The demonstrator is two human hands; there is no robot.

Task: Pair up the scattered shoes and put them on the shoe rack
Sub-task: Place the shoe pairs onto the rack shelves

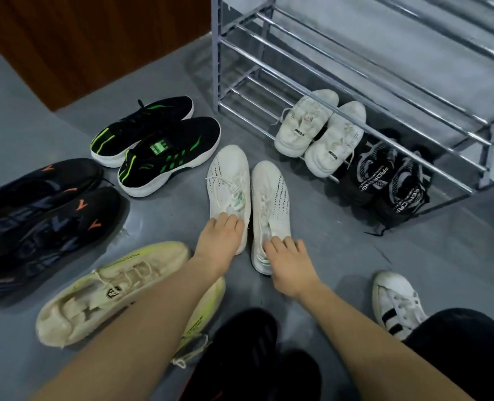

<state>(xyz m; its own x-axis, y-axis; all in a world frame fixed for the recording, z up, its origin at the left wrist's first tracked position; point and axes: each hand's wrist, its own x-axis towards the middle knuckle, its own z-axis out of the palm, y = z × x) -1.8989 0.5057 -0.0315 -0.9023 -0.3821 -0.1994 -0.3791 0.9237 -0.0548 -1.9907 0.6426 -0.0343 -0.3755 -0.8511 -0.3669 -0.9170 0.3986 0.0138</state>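
Two white knit sneakers lie side by side on the grey floor, toes pointing away from me. My left hand [221, 237] grips the heel opening of the left white sneaker [228, 180]. My right hand [287, 264] has its fingers in the heel opening of the right white sneaker [270, 195]. The metal shoe rack [355, 68] stands at the upper right. On its lowest bars rest a chunky white pair [318, 131] and a black-and-grey pair [384, 180].
A black pair with green stripes [156, 143] sits left of the rack. A dark pair with orange marks [43, 221] lies at far left. A cream-yellow sneaker [104, 293] is under my left forearm. A white shoe with black stripes [396, 302] and a black shoe [245, 337] are near me.
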